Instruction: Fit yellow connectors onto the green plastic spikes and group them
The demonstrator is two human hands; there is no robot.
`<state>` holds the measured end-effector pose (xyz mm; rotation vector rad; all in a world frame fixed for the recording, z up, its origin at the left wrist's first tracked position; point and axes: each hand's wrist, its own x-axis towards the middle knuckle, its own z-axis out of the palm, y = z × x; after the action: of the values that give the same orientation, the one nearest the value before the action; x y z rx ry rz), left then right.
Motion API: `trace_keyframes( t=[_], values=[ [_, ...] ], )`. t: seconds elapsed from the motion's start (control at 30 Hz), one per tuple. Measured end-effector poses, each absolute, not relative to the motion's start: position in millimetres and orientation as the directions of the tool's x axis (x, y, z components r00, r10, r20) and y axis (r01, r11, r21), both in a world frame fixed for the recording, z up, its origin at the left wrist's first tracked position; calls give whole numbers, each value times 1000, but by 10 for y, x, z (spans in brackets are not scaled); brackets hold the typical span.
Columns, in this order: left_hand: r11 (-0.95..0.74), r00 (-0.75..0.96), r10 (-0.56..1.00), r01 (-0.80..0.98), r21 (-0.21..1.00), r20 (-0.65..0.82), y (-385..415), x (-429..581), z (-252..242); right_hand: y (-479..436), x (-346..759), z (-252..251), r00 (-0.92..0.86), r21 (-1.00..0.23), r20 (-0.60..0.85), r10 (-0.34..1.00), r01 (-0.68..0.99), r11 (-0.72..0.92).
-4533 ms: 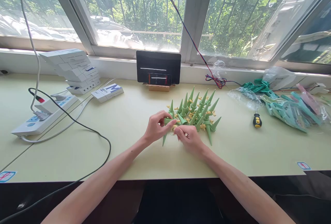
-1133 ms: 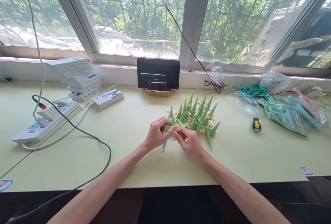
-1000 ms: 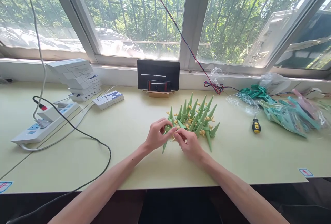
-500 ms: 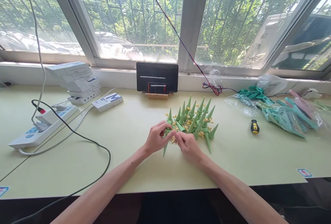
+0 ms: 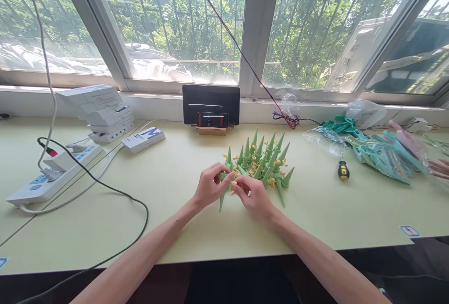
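Observation:
My left hand (image 5: 209, 183) is closed around a green cone-shaped piece (image 5: 221, 202), whose pointed end shows below the fingers. Between the thumb and fingertips of my right hand (image 5: 255, 195) is a small yellow piece (image 5: 234, 183), close to the left thumb. The fingers hide part of both pieces. Just beyond my hands stand several green cones (image 5: 247, 152), mostly points up, with small yellow pieces (image 5: 271, 181) scattered among them. One green cone (image 5: 279, 191) lies with its tip toward me.
At the right are a black-and-yellow screwdriver (image 5: 343, 171), green plastic parts in bags (image 5: 382, 154) and another person's hand (image 5: 440, 168). A tablet (image 5: 210, 98) with a phone (image 5: 212, 119) stands at the back. White boxes (image 5: 105, 112), a power strip (image 5: 56, 173) and a black cable (image 5: 140, 201) lie left.
My right fingers have drawn slightly apart from the left ones, so the yellow piece now shows. Another person's hand has come in at the right edge. The view has shifted slightly.

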<state>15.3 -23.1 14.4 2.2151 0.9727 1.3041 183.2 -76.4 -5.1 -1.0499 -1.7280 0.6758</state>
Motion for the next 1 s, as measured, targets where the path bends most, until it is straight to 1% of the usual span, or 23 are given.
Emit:
trace_keyframes(
  t=[0.3, 0.53, 0.7, 0.9, 1.0],
  values=[
    [-735, 372, 678, 354, 578, 635, -195, 131, 90, -768, 1836, -23, -159, -823, 428, 890, 338, 456],
    [-754, 410, 657, 348, 557, 633, -191, 130, 100, -757, 1839, -30, -100, -882, 370, 924, 275, 383],
    [-766, 423, 643, 342, 545, 638, -181, 122, 80, -760, 1841, -3, -90, -933, 292, 952, 193, 305],
    [-780, 482, 620, 297, 551, 618, -177, 102, 55, -749, 1862, 67, -119, -985, 172, 978, -13, 171],
    [-789, 515, 604, 283, 545, 608, -186, 96, 64, -745, 1872, 83, -121, -988, 145, 982, -68, 138]
  ],
)
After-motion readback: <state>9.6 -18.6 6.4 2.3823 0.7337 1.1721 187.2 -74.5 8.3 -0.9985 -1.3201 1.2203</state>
